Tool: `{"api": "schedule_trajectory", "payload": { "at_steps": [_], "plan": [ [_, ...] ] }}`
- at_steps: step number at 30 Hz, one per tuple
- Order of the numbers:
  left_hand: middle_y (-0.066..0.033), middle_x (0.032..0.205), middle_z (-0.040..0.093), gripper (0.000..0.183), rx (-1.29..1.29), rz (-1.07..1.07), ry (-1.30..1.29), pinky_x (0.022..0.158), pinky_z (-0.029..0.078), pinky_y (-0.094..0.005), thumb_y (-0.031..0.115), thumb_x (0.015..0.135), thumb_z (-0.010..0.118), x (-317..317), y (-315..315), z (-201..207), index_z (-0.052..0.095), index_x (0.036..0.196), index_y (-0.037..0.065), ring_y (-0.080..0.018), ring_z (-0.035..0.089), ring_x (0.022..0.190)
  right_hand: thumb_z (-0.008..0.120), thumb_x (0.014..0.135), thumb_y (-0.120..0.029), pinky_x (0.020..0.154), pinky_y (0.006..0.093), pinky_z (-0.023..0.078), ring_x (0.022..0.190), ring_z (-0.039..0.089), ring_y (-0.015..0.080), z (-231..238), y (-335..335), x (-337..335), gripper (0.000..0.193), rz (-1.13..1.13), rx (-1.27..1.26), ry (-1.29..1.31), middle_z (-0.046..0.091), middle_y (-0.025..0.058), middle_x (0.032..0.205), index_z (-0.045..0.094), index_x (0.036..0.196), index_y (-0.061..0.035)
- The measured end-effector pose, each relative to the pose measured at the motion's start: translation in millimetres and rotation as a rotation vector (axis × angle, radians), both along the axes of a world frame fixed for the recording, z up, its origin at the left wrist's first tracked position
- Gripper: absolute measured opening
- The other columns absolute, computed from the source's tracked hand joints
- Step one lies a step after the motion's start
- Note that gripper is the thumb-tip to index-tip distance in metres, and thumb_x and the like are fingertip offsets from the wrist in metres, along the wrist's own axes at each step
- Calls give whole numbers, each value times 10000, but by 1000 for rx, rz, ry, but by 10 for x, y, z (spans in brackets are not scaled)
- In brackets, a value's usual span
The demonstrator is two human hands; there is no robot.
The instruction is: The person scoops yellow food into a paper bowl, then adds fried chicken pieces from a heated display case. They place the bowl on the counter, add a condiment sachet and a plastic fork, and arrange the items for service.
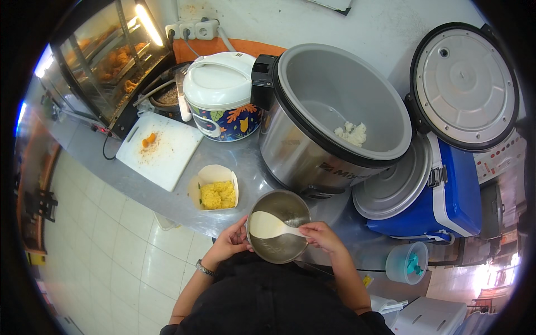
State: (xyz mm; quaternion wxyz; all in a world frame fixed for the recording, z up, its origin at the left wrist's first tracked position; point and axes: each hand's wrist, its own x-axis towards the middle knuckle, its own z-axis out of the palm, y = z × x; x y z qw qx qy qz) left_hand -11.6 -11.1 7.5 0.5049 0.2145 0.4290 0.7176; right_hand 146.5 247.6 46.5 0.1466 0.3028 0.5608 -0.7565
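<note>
Fingers of the left hand (230, 242) are curling around the left side of a metal bowl (282, 245), bent and slightly parted, the thumb pressing near the rim; the bowl is hiding any beneath it, so I cannot tell their spread. The right hand (324, 235) is pinching the handle of a white rice paddle (268, 225) at the bowl's right rim, thumb closing against bent fingers, while the blade is lying across the bowl's opening.

The bowl is sitting over the front edge of a steel counter (178, 202); whether they are touching, I cannot tell. Well right of the bowl, a clear tub (395, 263) is holding something teal. Just beyond the bowl on its left, a paper box (216, 172) is holding yellow rice (218, 196), a narrow strip of counter showing between.

Directly beyond the bowl, a large rice cooker (301, 159) is crowding close, leaving little room on that side; white rice (352, 134) is clumping inside it. Farther left of the bowl, past the box, a white cutting board (167, 159) is reaching toward the counter's edge.
</note>
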Motion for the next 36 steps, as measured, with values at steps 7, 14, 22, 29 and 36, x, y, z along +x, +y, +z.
{"api": "schedule_trajectory", "payload": {
  "at_steps": [7,14,22,29,36],
  "plan": [
    [-11,907,419,828,33,12,-17,770,516,-313,-197,753,545,-6,-31,-83,198,1454,75,-176,612,820,604,891,-225,410,173,208,494,333,7,50,-9,9,236,-141,-272,23,439,-66,616,630,1010,-23],
    [-3,899,408,840,11,48,-41,760,524,-316,-199,747,550,-11,-56,-131,206,1455,91,-157,583,841,619,877,-230,428,182,252,520,370,12,271,58,-83,235,-68,135,55,484,-69,632,656,991,-28],
    [6,888,395,821,57,35,-52,792,534,-334,-194,745,561,0,2,4,229,1445,75,-147,584,837,617,873,-245,436,178,239,516,364,14,211,-27,11,242,-7,79,-48,478,-64,620,659,976,-30],
    [5,893,399,807,25,-25,-44,818,527,-331,-200,751,552,11,133,149,229,1443,62,-152,605,857,605,887,-228,396,177,172,463,296,5,130,-30,153,214,-234,-170,-35,405,-74,593,617,969,-30],
    [-10,895,421,780,-15,0,-26,778,523,-277,-171,762,571,32,192,160,246,1434,56,-146,612,801,603,890,-217,421,178,244,489,339,8,233,36,323,213,-299,43,2,420,-77,597,629,978,-26]
  ]
}}
